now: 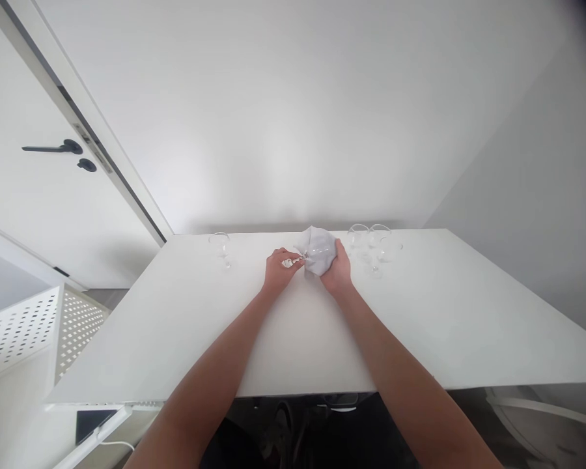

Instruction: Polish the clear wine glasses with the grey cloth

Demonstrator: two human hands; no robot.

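Over the white table (420, 326), both my hands meet at a stemmed glass wrapped in a pale grey cloth (317, 251). My left hand (279, 270) pinches the glass's stem and foot (293, 262), which stick out of the cloth to the left. My right hand (338, 268) is closed around the cloth-covered bowl of the glass. One clear stemmed glass (221, 247) stands on the table to the left of my hands. A group of three clear stemmed glasses (375, 246) stands to the right, near the back edge.
A white wall runs along the table's far edge. A white door with a black handle (53, 148) is at the left. A white perforated cabinet (34, 326) stands low at the left, beside the table's corner.
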